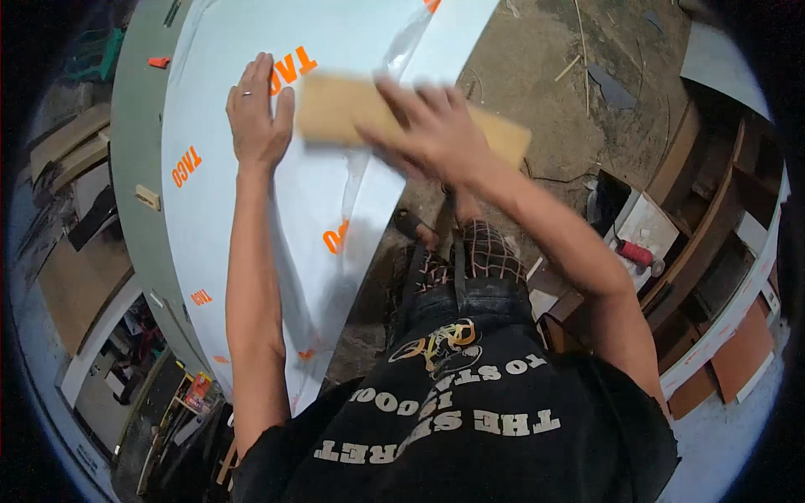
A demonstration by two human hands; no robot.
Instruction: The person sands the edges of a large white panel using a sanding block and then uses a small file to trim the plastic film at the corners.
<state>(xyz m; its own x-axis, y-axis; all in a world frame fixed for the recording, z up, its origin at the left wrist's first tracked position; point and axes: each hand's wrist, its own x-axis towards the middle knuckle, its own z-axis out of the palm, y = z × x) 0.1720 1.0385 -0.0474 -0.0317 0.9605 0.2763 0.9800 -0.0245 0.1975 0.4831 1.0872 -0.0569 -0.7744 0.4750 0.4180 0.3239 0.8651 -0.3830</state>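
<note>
My left hand (262, 113) lies flat on a large white sheet (222, 239) with orange printing, its fingers stretched out and the thumb apart. Over the sheet's right edge, my right hand (436, 130) grips a tan rectangular board (335, 109). Both that hand and the board are smeared by motion. The board's left end is close to my left thumb, and its right end sticks out past the sheet over the floor. Clear film on the sheet looks wrinkled and partly lifted near the board.
Under the sheet is a green-grey work surface (138, 109), with a small cream-coloured block (148, 197) and an orange piece (158, 62) on it. To the right stand brown wooden shelving (704, 210) and a red cylindrical item (635, 253). Scraps and a thin stick (582, 54) lie on the concrete floor.
</note>
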